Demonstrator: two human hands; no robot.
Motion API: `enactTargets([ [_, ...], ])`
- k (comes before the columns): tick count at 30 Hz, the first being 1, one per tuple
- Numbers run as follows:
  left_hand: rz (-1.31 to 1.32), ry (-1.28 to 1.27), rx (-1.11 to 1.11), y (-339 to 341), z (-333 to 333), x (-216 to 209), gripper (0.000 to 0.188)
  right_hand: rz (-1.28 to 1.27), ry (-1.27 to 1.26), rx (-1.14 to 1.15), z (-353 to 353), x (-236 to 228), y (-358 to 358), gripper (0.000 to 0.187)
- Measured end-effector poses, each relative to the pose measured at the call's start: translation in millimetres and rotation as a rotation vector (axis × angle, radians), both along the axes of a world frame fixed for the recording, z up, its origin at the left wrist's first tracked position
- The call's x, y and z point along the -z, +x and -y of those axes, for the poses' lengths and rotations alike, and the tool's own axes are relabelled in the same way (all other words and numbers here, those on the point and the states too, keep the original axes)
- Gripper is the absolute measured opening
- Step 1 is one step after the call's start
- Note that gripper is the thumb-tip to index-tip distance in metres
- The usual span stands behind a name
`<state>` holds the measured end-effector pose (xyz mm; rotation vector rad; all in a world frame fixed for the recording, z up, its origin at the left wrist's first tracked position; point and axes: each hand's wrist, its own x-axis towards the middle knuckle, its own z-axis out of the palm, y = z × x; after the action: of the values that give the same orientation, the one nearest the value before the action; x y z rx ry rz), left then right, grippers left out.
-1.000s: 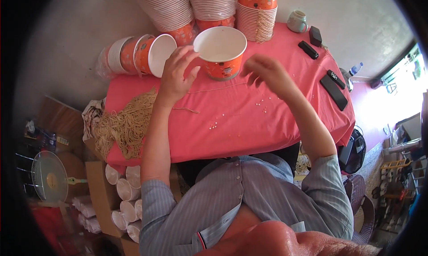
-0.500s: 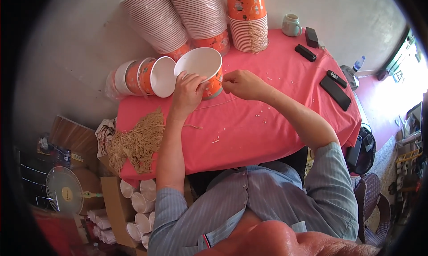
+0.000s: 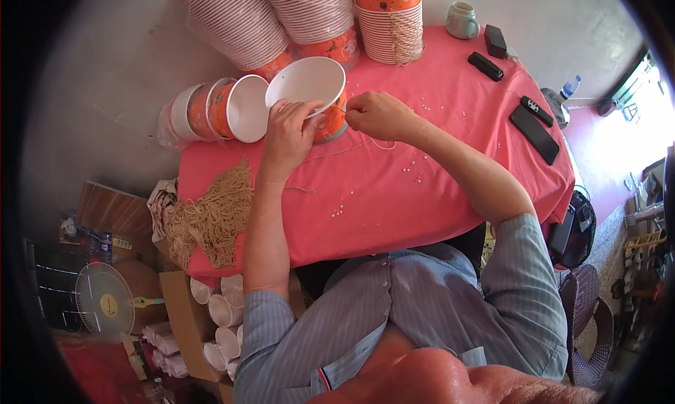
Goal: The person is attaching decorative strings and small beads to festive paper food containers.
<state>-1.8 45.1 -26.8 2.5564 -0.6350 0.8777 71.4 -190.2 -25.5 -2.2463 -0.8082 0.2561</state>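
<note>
Twine bundle (image 3: 214, 221) overhangs the pink tablecloth's (image 3: 415, 210) left edge. The left hand (image 3: 287, 135) grips the rim of an orange paper bucket (image 3: 306, 79) toward the table's back, hiding part of its wall; bucket stacks (image 3: 313, 14) behind are cut off above. The right hand (image 3: 380, 116), just beside it, pinches a slim dark thing (image 3: 342, 111), too small to identify; mostly open cloth reaches the black phone (image 3: 534, 137).

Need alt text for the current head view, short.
A person's left hand grips the rim of an orange bucket, white inside, on a table with a pink cloth, while the closed right hand is at the bucket's right side. A heap of tan string lies at the left; stacked buckets stand behind.
</note>
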Motion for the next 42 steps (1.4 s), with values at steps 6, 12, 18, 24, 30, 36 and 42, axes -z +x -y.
enactTargets([
  [6,-0.047,0.002,-0.021,-8,2,-2,0.036,0.01,-0.015,-0.003,-6,6,5,0.035],
  [12,-0.065,-0.001,-0.008,-5,3,-13,0.043,0.081,0.08,-0.037,-11,6,12,0.033],
  [18,-0.484,-0.155,0.041,10,-7,-45,0.038,0.024,0.088,-0.064,-19,0,15,0.032],
  [24,-0.83,-0.05,0.071,34,-8,-67,0.039,-0.013,0.152,-0.051,-20,4,10,0.03],
  [30,-0.964,0.07,0.056,45,1,-84,0.037,-0.017,0.14,-0.057,-19,6,11,0.03],
  [36,-0.894,0.02,0.133,48,-6,-77,0.03,-0.017,0.123,-0.052,-22,5,12,0.029],
  [42,-0.801,-0.017,0.079,44,2,-73,0.028,-0.027,0.141,-0.044,-21,8,14,0.03],
])
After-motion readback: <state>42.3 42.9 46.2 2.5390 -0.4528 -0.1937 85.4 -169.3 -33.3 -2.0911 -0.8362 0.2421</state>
